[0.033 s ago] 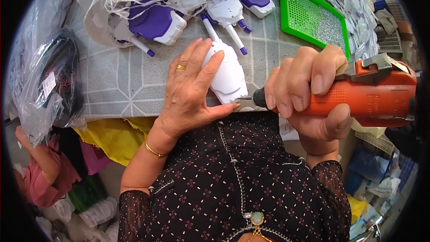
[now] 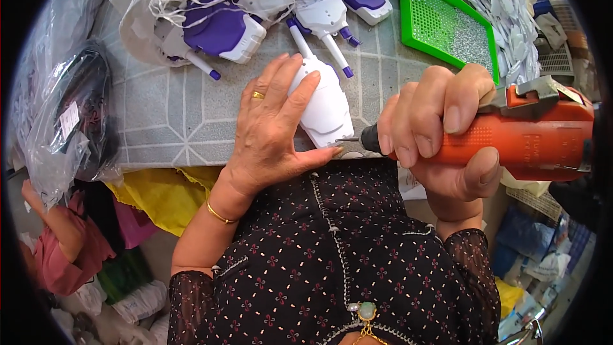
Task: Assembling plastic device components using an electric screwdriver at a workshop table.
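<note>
A white plastic casing point(image 2: 327, 115) is held on a gray patterned tablecloth point(image 2: 211, 112), below and left of a green tray point(image 2: 405, 16), by a left hand point(image 2: 268, 112), its fingers laid over one side and its thumb at the near end. Below the tray, an orange power screwdriver point(image 2: 530, 144) is gripped firmly in a right hand point(image 2: 437, 118), its thin bit point(image 2: 348, 140) brought to the casing's near end; whether contact is made cannot be told. Purple-and-white units point(image 2: 220, 32) are heaped left of the tray.

Left hand point(image 2: 265, 121) spread palm-down by tabletop's point(image 2: 211, 115) near edge, thumb stretched right, left forearm point(image 2: 203, 233) slanting back. Right hand point(image 2: 440, 121) farther right, fingers curled tight, thumb opposing.
</note>
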`<state>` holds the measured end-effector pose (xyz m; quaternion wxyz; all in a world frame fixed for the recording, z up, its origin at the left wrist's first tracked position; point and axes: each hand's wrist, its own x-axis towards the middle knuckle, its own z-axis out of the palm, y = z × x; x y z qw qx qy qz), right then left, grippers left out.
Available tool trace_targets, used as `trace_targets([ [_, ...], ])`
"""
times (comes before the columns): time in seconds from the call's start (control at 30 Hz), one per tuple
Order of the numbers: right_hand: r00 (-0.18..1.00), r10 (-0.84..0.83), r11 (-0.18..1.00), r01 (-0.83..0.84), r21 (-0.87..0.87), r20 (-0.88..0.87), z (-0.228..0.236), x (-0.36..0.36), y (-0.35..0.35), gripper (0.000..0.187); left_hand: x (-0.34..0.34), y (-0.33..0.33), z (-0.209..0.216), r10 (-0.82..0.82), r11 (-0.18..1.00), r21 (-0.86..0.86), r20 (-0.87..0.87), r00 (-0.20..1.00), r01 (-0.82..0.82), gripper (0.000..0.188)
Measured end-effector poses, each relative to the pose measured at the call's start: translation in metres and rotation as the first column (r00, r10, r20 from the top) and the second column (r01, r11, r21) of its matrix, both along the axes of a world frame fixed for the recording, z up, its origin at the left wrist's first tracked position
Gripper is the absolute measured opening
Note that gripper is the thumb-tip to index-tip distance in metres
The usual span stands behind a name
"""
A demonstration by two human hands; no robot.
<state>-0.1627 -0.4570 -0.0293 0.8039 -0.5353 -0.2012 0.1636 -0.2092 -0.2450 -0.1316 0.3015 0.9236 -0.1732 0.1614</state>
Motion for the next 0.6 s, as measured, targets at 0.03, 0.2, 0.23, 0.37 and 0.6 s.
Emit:
trace_targets([
  [0.03,1.0,0.009,1.0,-0.009,-0.007,0.003,-0.001,0.001,0.0,0.052,0.0,0.0,0.0,-0.001,1.0,-0.003,0.002,1.0,0.001,0.092],
  [0.2,1.0,0.01,1.0,-0.01,-0.027,-0.021,0.001,-0.003,0.002,0.051,0.001,-0.001,0.0,-0.001,1.0,-0.004,0.004,1.0,0.001,0.091],
  [0.23,0.999,-0.01,0.999,0.008,-0.035,-0.036,0.002,-0.005,0.002,0.051,0.001,-0.001,0.0,-0.001,1.0,-0.002,0.012,1.0,0.001,0.09],
  [0.37,0.997,-0.057,0.996,0.053,-0.077,-0.054,-0.002,-0.013,0.003,0.051,0.0,-0.002,-0.004,0.007,1.0,0.006,0.036,0.999,-0.007,0.089],
  [0.6,0.984,-0.12,0.988,0.131,-0.082,0.133,-0.015,-0.019,0.016,0.049,0.004,-0.003,-0.003,-0.012,1.0,-0.001,0.066,0.998,0.012,0.09],
])
